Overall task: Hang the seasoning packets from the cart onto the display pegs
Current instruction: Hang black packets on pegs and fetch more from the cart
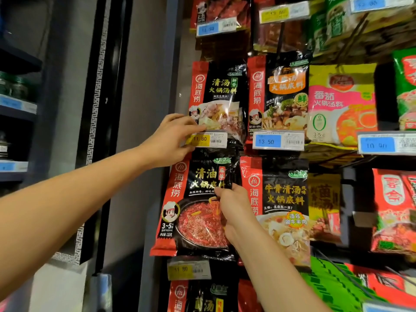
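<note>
A red-and-black seasoning packet (pixel 193 212) with a red hotpot picture hangs in the leftmost column of the peg display. My right hand (pixel 234 208) pinches its right edge about halfway up. My left hand (pixel 173 138) reaches higher and grips the yellow 11.80 price tag (pixel 207 139) at the tip of the peg above that packet. Above the tag hangs a black packet (pixel 220 97) with a clear-soup picture. The peg itself is hidden behind the tag and my fingers.
More packets hang to the right: a black one with beef-bone soup (pixel 283 210), a mushroom one (pixel 281 93), a pink tomato one (pixel 342 104). Blue price tags (pixel 278 140) stick out. A dark pillar (pixel 101 109) stands at left. Green and red packets (pixel 351 287) lie at lower right.
</note>
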A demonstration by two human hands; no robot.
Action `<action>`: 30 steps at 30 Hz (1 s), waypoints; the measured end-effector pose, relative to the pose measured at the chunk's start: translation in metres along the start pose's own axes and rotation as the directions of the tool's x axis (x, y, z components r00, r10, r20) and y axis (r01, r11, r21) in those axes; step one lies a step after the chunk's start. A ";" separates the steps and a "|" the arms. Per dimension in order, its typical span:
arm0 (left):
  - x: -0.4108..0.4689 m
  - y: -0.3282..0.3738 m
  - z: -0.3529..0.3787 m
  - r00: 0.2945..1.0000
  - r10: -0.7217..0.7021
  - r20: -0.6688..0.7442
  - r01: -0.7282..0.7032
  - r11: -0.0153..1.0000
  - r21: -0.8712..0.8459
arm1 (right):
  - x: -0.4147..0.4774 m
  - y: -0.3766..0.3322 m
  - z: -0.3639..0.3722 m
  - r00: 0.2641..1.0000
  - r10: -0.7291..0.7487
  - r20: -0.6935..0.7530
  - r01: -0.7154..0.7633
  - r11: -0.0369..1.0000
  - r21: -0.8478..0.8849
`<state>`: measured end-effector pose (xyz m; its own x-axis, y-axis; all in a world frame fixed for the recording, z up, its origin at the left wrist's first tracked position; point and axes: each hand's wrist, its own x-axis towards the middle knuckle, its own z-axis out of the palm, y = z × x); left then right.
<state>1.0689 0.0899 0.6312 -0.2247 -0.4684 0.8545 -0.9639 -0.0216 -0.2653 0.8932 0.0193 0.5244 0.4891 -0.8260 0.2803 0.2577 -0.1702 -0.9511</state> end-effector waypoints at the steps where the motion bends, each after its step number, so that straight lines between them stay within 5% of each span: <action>1: 0.000 0.002 -0.001 1.000 -0.009 -0.002 0.009 1.000 -0.009 | 0.000 0.001 0.001 1.000 0.007 0.000 -0.007 1.000 0.001; 19: -0.003 0.018 -0.012 0.995 -0.096 0.036 0.098 0.994 -0.050 | -0.008 -0.009 0.000 0.999 0.012 0.049 -0.011 1.000 -0.022; 25: -0.002 0.016 -0.011 0.996 -0.087 0.034 0.088 0.995 -0.046 | -0.011 0.004 -0.005 0.956 -0.278 0.090 0.292 0.926 -0.242; 30: -0.002 0.014 -0.009 0.997 -0.074 0.029 0.075 0.996 -0.050 | 0.003 0.031 -0.017 0.812 -0.569 0.131 0.558 0.691 -0.459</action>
<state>1.0546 0.0986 0.6296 -0.1489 -0.4907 0.8585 -0.9840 -0.0128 -0.1779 0.8886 0.0030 0.4935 0.3597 -0.5031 0.7858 0.0682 -0.8258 -0.5599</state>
